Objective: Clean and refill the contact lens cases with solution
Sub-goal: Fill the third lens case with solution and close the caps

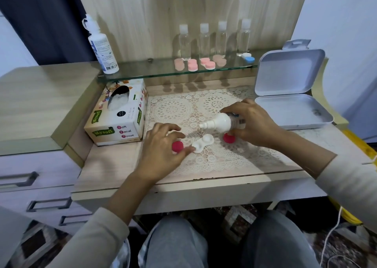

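Desk [106, 165] carries a lace mat [173, 108], tissue box [120, 122] and open tin [285, 106]; white case [204, 143] and two red caps [177, 147] [228, 138] on the mat

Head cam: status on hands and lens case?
Left hand open, thumb against lens case. Right hand grips solution bottle, nozzle near the open case. Two red caps off, flanking case.

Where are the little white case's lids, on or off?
Off. The white case lies open, the left red lid and right red lid beside it.
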`<state>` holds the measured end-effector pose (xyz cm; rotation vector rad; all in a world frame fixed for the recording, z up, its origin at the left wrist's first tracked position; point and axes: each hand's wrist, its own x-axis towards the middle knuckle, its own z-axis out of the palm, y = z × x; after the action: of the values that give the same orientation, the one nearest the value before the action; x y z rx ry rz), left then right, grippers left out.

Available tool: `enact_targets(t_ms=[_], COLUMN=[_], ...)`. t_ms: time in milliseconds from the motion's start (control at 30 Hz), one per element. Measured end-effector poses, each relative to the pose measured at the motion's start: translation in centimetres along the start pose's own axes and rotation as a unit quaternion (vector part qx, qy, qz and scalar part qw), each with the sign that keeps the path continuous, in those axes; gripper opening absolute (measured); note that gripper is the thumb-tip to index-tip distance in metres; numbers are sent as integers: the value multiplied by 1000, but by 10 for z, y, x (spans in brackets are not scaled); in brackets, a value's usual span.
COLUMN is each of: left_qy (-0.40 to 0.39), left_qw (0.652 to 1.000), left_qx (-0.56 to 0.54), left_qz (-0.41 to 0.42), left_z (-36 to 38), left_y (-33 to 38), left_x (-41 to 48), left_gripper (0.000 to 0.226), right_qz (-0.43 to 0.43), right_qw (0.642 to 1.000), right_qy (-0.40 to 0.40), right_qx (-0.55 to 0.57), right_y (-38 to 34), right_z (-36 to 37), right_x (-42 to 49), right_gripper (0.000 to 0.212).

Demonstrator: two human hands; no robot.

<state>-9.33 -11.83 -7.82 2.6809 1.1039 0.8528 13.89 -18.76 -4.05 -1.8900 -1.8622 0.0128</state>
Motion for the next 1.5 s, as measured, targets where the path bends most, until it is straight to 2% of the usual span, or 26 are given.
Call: enact_targets(t_ms=[100,233,333,467,600,733,1500], left_qy=[-11,-16,-15,-11,0,8,8], left_qw=[1000,1000,999,999,999,999,999], left_qx=[9,-2,-23,-41,-49,-51,-51], left_qz=[5,-9,-17,-13,-7,-6,-10], left_z=[10,18,21,26,30,31,31], left_y=[10,15,14,9,7,7,6], left_x=[3,7,8,7,4,4,4], left_gripper=[59,41,36,35,46,41,37], right_qz=[-22,-72,-100,-133,-151,-184,-202], right_qw=[1000,996,992,984,979,970,965], right_qy=[2,16,35,43,45,67,67], right_qx=[-14,-44,-69,-109,-129,-147,-152], right_y=[1,6,7,7,5,4,-2], right_z=[2,7,9,11,11,11,6], right_x=[-1,-2,-2,1,6,9,12], right_gripper=[55,56,55,54,57,59,56])
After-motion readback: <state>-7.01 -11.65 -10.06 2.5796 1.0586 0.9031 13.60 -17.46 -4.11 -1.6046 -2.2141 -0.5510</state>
